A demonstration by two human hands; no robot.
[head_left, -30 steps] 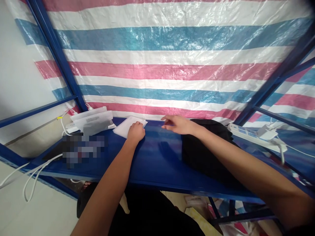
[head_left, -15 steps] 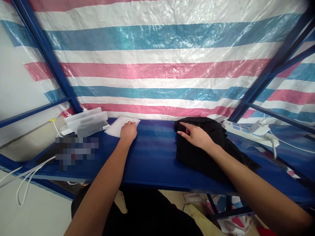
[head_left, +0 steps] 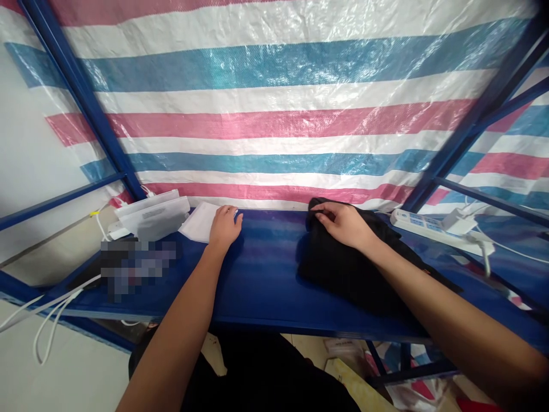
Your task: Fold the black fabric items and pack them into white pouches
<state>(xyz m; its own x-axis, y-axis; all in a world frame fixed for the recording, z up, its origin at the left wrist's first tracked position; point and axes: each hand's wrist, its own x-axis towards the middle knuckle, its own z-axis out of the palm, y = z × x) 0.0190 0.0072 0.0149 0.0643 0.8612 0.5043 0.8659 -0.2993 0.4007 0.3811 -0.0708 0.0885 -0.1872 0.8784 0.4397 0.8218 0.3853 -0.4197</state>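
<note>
Right hand (head_left: pixel 345 226): while your thumb and fingers pinch its edge, the black cloth (head_left: pixel 343 274) lies matte and rumpled on the blue tabletop (head_left: pixel 266 280).
Left hand (head_left: pixel 225 226): bent over flat white sheets (head_left: pixel 197 222); you cannot tell its grip.

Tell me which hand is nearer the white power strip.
Right. Your right hand pinches black cloth left of the power strip; your left hand is farther left, at the white sheets.
</note>
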